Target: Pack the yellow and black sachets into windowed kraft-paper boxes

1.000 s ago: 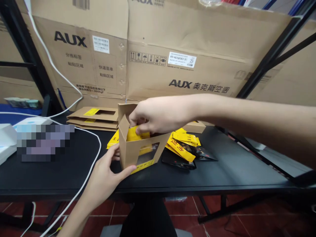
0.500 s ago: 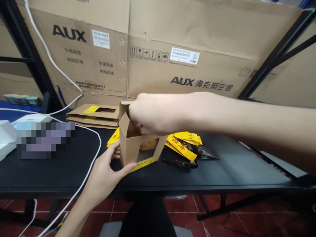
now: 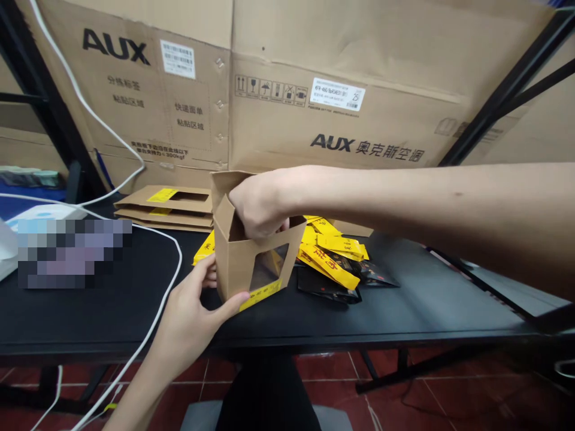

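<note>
A small brown cardboard box (image 3: 233,263) with a clear window stands upright on the black table (image 3: 404,311), its top flaps open. My left hand (image 3: 197,311) grips the box's lower left corner, thumb on the front. My right hand (image 3: 257,203) is pushed down into the box's open top, fingers curled and hidden inside; what they hold cannot be seen. A pile of yellow and black packets (image 3: 335,263) lies just right of the box.
Flat folded brown boxes (image 3: 166,206) are stacked behind to the left. Large AUX cartons (image 3: 314,90) stand along the back. A white cable (image 3: 166,287) runs across the table's left side. Black shelf struts (image 3: 503,90) rise at the right.
My right hand has gone from holding a yellow packet at the box's mouth to reaching deep inside; the packet is out of sight. My left hand has kept its grip.
</note>
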`<state>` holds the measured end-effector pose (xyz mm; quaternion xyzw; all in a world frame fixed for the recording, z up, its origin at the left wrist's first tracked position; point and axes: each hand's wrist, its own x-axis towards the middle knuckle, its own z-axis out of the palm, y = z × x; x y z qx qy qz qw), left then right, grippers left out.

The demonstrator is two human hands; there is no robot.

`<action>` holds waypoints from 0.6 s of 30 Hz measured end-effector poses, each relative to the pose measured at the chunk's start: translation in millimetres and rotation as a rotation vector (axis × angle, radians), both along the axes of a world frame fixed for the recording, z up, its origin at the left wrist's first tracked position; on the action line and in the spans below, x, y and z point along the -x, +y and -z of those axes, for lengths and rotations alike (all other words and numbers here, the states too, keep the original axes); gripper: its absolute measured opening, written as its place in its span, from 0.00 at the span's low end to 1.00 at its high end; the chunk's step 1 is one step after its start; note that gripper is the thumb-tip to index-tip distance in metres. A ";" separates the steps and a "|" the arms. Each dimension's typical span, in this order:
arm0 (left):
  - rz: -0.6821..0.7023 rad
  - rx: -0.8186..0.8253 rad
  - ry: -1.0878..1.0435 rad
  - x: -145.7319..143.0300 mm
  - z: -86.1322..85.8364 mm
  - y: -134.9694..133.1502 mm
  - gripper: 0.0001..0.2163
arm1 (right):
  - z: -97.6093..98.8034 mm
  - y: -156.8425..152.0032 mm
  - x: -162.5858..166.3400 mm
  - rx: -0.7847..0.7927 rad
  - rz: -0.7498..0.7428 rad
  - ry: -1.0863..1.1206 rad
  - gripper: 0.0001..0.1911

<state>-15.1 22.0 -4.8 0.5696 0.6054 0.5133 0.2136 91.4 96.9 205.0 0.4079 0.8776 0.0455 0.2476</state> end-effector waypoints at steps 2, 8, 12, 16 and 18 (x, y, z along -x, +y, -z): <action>0.002 0.006 0.009 0.0 0.3 -0.3 0.33 | 0.3 -1.9 1.1 0.062 0.030 -0.009 0.08; 0.012 -0.009 0.001 -0.3 0.0 -1.2 0.30 | 8.6 10.4 -4.1 0.385 0.093 0.015 0.15; 0.030 -0.017 0.014 0.4 -1.5 -2.6 0.28 | 25.7 20.8 -15.2 0.785 0.242 0.128 0.19; 0.019 -0.006 0.040 0.0 -3.6 -2.9 0.27 | 45.7 26.3 -17.8 0.582 0.191 0.379 0.32; 0.009 -0.007 0.042 -0.7 -4.4 -3.0 0.27 | 52.0 31.4 -13.4 0.250 0.103 0.621 0.36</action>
